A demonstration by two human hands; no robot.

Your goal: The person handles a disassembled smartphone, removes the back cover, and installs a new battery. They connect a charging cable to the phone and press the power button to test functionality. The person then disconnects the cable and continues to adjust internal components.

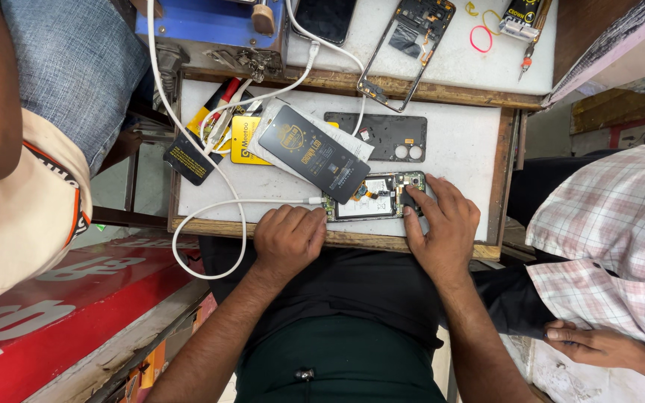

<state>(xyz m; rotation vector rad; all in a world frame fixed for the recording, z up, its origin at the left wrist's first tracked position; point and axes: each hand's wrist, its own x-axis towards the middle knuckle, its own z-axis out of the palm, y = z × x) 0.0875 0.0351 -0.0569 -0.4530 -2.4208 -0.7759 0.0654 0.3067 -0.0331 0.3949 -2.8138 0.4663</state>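
An opened phone (373,200) with its battery and circuit board showing lies near the front edge of a small white worktop (457,149). My left hand (289,237) rests at the phone's left end, fingers curled against it where a white cable (210,216) plugs in. My right hand (440,224) presses a finger on the phone's right end, by the camera part. A black flat package (313,153) lies partly over the phone. A black back cover (382,136) with two round holes lies behind.
A phone frame (406,52) and a dark phone (324,16) lie on the far shelf, beside a blue machine (203,26). Yellow and black packets (242,138) sit at left. One person in jeans stands at left; another in a checked shirt sits at right.
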